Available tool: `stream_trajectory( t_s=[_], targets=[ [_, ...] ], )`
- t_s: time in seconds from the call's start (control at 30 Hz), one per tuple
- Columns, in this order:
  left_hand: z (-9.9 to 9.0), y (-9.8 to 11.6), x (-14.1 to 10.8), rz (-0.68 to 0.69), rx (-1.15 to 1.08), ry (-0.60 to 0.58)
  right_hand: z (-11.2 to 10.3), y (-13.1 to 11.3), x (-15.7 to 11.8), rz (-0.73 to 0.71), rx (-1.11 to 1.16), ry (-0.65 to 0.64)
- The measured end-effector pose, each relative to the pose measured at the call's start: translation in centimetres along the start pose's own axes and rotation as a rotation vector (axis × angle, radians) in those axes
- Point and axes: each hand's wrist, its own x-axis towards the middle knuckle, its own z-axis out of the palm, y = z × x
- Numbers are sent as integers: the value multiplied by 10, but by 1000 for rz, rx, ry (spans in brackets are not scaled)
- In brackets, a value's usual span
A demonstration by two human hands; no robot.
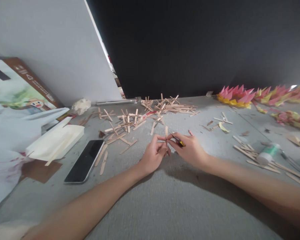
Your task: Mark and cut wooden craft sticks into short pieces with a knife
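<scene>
My left hand is closed in a pinch on a wooden craft stick, which points up and away from me. Against it, the fingertips of my right hand meet those of the left at the stick's lower part. In that right hand lies a small yellow-and-black tool, perhaps a cutter; the fingers cover most of it. A thin red-tipped thing shows just behind the knuckles. Just beyond both hands spreads a pile of craft sticks, many joined into crosses.
To the left lie a phone, a cream tray, a plastic bag and a printed box. On the right are pink-and-yellow paper flowers, a green-and-white bottle and loose sticks. A dark panel stands behind.
</scene>
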Motion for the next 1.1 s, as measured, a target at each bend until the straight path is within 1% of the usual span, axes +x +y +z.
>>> stream_trajectory(
  t_s=[0.07,0.13,0.4,0.67,0.77,0.9,1.1],
  targets=[
    [0,-1,0,8,29,-1,-3,-3,2,46,21,-30],
    [-1,-3,-1,15,47,-12,-5,-6,4,62,29,-58],
    [-1,-12,0,27,42,-43,-5,-5,5,66,-59,-149],
    [-2,-11,-2,48,130,-30,-6,-11,3,42,-102,-172],
    [-1,-9,-2,53,141,-25,-3,-9,2,21,-106,-167],
    [0,-6,-2,35,100,-19,4,-3,-2,-42,-155,-151],
    [2,-3,-4,1,75,6,9,0,-7,-142,-270,-66]
  ],
)
